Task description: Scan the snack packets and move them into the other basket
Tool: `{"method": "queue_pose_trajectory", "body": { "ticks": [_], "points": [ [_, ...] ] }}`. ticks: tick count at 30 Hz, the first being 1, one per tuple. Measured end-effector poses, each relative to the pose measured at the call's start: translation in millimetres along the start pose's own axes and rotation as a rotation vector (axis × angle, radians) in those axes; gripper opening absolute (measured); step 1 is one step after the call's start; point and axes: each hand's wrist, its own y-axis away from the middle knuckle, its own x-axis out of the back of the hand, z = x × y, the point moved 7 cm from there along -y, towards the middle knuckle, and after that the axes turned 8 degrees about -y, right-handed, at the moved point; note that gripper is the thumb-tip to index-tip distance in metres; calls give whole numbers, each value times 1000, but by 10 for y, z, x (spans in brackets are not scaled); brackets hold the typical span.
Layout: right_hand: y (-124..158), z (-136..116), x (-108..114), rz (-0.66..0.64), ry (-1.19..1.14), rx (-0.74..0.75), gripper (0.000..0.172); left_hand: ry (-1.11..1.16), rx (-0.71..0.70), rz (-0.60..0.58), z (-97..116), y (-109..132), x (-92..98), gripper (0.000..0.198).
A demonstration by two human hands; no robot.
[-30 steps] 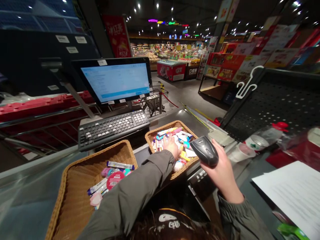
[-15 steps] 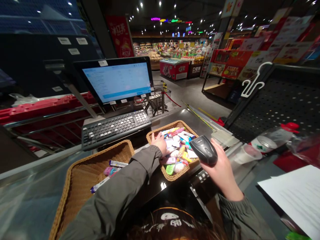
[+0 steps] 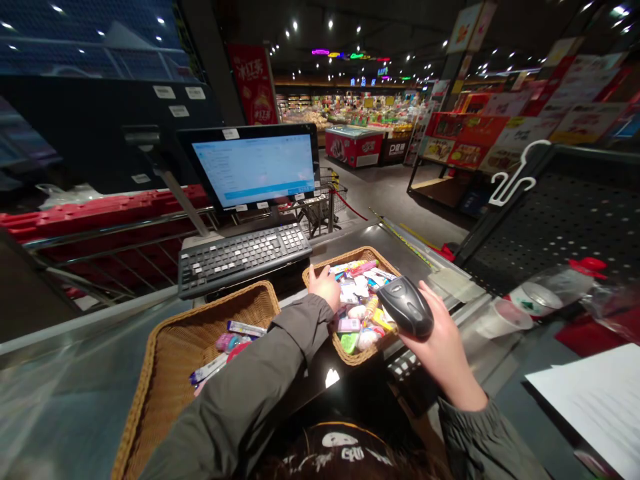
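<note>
My right hand [image 3: 440, 343] is wrapped round a black handheld barcode scanner [image 3: 406, 307], held just over the right edge of a wicker basket [image 3: 358, 357] full of small colourful packets [image 3: 361, 293]. My left hand [image 3: 325, 287] rests inside that basket at its left side, fingers curled down among the packets; what it grips is hidden. A second, larger wicker basket [image 3: 165, 347] sits to the left with a few packets [image 3: 227, 343] in it.
A black keyboard [image 3: 243, 257] and a lit monitor [image 3: 257, 167] stand behind the baskets. To the right are a plastic cup [image 3: 497, 320], a bottle with a red cap [image 3: 550, 283], a black perforated rack [image 3: 565, 213] and white paper [image 3: 600, 400]. Shop aisles lie beyond.
My left hand has slid from the middle of the right basket to its left rim. The scanner stays almost where it was, only slightly lower.
</note>
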Motion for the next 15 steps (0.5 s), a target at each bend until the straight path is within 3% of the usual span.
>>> {"method": "queue_pose_trajectory", "body": {
  "ticks": [3, 5, 11, 15],
  "points": [
    [-13, -69, -26, 11, -5, 11, 56, -40, 25, -54, -222, 67, 323, 13],
    [-30, -135, -69, 10, -5, 25, 56, -51, -2, -15, -346, 155, 607, 12],
    [-110, -445, -271, -46, 4, 138, 57, -71, -26, 126, -780, 644, 1310, 21],
    [-199, -758, -406, -100, -15, 231, 55, -150, -25, 317, -977, 1033, 1662, 20]
  ]
}}
